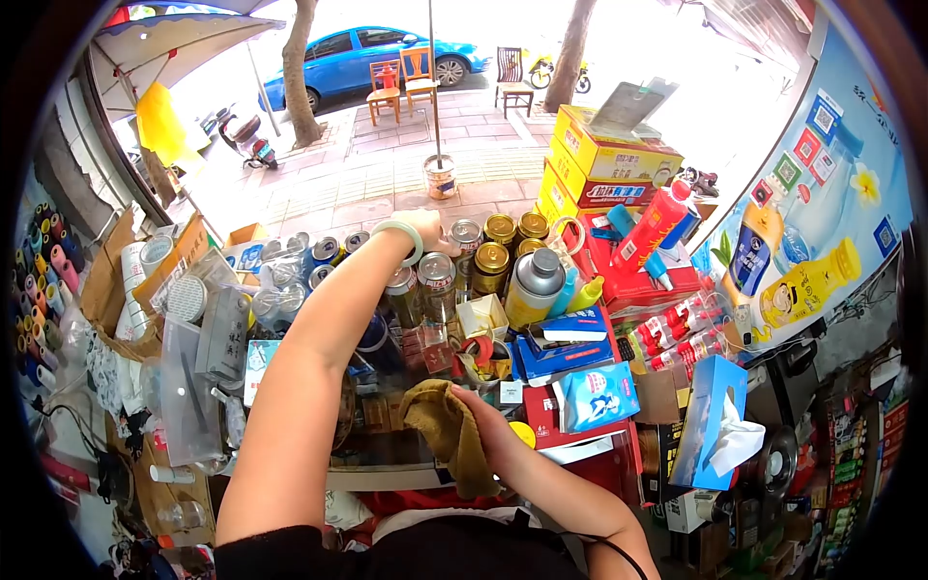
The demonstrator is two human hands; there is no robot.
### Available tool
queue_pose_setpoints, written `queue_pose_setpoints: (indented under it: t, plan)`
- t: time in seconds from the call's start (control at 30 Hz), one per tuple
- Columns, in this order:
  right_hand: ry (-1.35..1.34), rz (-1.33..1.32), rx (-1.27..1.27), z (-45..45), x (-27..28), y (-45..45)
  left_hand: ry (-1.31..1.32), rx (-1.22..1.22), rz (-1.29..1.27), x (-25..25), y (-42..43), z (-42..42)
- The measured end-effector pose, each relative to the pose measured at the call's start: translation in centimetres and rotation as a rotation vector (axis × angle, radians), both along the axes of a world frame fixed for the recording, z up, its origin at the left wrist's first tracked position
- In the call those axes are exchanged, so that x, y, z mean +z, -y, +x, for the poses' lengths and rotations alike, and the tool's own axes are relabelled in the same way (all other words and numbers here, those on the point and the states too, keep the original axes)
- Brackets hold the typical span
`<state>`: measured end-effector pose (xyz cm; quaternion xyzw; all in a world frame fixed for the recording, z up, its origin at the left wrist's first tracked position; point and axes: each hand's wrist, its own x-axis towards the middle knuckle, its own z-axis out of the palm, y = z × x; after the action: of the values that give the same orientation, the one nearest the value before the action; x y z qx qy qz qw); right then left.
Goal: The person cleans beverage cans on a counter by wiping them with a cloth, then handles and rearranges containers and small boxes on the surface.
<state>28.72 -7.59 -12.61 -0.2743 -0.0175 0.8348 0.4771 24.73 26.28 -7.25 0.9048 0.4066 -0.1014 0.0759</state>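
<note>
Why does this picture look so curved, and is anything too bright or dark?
Head view: dark, rounded edges suggest a very wide lens; head view: the background beyond the blue car glares white; head view: the goods at lower right look dim, while the brown cloth shows fairly clearly.

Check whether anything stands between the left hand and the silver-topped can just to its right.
Nothing visible does: the left hand is right beside the silver-topped can, though whether the two touch is unclear.

We're in a black top [416, 555], forearms bare. Pale, smooth round bangle [417, 244] at our left wrist; thin dark cord [613, 544] across our right arm.
</note>
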Motion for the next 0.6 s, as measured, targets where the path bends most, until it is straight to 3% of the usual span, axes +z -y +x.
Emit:
queue_pose_setpoints:
  t: [0.1,0.43,0.5,0.6]
  plan:
    - [-0.023,0.013,0.018,-0.2,-0.6,-0.1,-0.011,-0.056,-0.149,1.5,-0.3,-0.1]
    - [-0.051,0.049,0.058,-0.4,-1.4,-0.3,-0.113,0.049,-0.168,1.4,-0.5,1.4]
    - [-0.062,0.052,0.064,-0.5,-1.4,-0.3,0.107,-0.017,-0.179,0.5,-0.5,2.0]
    - [-0.045,0.030,0.012,-0.6,-1.3,-0.3,0.185,-0.143,-0.155,-1.2,-0.1,3.2]
